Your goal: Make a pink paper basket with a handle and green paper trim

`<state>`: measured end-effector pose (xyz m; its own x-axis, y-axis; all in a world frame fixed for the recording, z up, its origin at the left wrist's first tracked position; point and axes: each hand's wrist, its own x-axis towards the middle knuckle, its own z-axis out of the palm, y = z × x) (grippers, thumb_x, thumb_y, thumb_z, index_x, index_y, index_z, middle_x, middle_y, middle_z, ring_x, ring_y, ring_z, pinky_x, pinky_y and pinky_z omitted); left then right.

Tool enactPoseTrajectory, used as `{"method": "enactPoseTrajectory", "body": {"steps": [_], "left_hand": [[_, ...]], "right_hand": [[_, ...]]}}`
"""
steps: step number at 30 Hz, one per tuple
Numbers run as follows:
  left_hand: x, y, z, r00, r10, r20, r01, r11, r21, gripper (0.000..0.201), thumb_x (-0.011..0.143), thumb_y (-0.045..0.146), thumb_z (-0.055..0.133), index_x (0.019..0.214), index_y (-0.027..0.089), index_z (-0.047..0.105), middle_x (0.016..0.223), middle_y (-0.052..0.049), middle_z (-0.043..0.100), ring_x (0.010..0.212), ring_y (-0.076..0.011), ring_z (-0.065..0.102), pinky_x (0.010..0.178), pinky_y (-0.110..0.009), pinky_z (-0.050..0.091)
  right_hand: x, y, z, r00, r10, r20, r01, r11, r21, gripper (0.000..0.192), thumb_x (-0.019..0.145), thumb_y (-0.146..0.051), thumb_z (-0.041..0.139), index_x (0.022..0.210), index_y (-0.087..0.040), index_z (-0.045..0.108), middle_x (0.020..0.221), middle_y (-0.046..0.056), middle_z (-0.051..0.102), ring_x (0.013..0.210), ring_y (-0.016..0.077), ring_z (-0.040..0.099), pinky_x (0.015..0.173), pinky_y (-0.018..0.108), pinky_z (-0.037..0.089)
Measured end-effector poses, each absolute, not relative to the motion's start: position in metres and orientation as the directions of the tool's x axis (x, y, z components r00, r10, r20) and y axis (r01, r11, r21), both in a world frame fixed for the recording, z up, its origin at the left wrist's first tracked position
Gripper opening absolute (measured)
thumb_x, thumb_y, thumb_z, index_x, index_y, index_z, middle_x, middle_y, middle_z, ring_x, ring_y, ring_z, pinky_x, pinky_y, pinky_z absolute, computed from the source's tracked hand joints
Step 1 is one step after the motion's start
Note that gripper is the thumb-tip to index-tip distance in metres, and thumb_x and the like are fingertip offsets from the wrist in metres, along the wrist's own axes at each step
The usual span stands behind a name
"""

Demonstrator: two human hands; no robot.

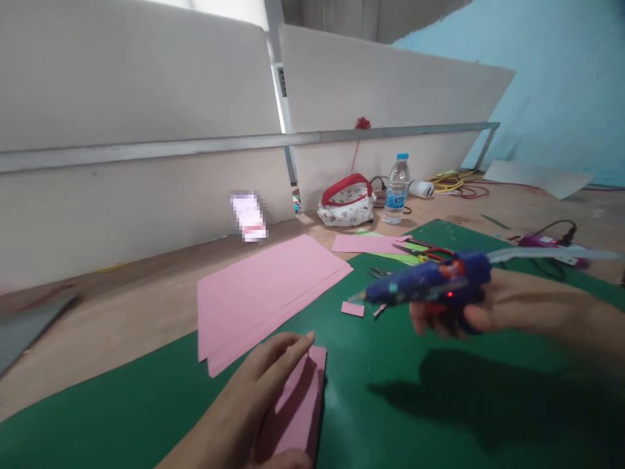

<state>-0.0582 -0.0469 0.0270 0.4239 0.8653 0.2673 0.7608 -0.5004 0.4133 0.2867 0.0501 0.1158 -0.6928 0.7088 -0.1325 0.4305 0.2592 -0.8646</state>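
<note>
The left hand (pixel 266 384) is pressing flat, fingers together, on a folded pink paper piece (pixel 300 407); the right hand (pixel 469 312), fingers clamped, is holding a blue hot-glue gun (pixel 430 281) above the green cutting mat (pixel 390 391); no glue is showing on the paper yet.

wooden table (pixel 122 306) with a green mat (pixel 390 417) over the near part, pink sheets (pixel 263 293) half on both, water bottle (pixel 397 189), pouch (pixel 346 200) and cables (pixel 454 182) at the back
</note>
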Motion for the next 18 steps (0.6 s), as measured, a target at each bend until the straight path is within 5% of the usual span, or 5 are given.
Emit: {"method": "enactPoseTrajectory", "body": {"steps": [3, 6, 12, 18], "left_hand": [[-0.067, -0.047, 0.026, 0.443, 0.866, 0.234, 0.764, -0.501, 0.408, 0.087, 0.077, 0.062, 0.065, 0.149, 0.041, 0.021, 0.152, -0.005, 0.041, 0.133, -0.0337, 0.044, 0.101, -0.041, 0.049], [-0.070, -0.046, 0.024, 0.506, 0.840, 0.198, 0.745, -0.541, 0.390, 0.082, 0.082, 0.060, 0.060, 0.149, 0.041, 0.018, 0.154, -0.004, 0.036, 0.135, -0.0306, 0.042, 0.102, -0.038, 0.048], [-0.047, -0.046, 0.019, 0.380, 0.884, 0.272, 0.763, -0.466, 0.449, 0.075, 0.082, 0.079, 0.031, 0.146, 0.040, 0.028, 0.139, -0.007, 0.040, 0.124, -0.0305, 0.050, 0.100, -0.043, 0.046], [-0.037, -0.053, 0.019, 0.301, 0.914, 0.274, 0.788, -0.400, 0.469, 0.066, 0.083, 0.062, 0.046, 0.144, 0.040, 0.029, 0.142, -0.007, 0.032, 0.121, -0.0323, 0.047, 0.098, -0.048, 0.045]], "right_hand": [[0.271, 0.051, 0.108, -0.871, 0.421, -0.252, 0.349, 0.168, -0.922, 0.042, 0.080, -0.050, 0.066, 0.098, -0.012, 0.067, 0.086, 0.006, 0.064, 0.073, 0.0150, 0.056, 0.060, 0.022, 0.044], [0.263, 0.054, 0.101, -0.850, 0.479, -0.219, 0.378, 0.264, -0.887, 0.027, 0.077, -0.035, 0.068, 0.090, -0.012, 0.066, 0.075, 0.000, 0.058, 0.066, 0.0115, 0.051, 0.054, 0.018, 0.039], [0.256, 0.048, 0.090, -0.806, 0.517, -0.289, 0.446, 0.208, -0.871, 0.016, 0.073, -0.024, 0.070, 0.082, -0.014, 0.063, 0.072, -0.002, 0.060, 0.062, 0.0103, 0.053, 0.052, 0.017, 0.039], [0.251, 0.046, 0.088, -0.852, 0.472, -0.225, 0.375, 0.251, -0.892, 0.024, 0.074, -0.035, 0.074, 0.080, -0.015, 0.063, 0.072, -0.002, 0.058, 0.064, 0.0110, 0.052, 0.053, 0.019, 0.038]]}}
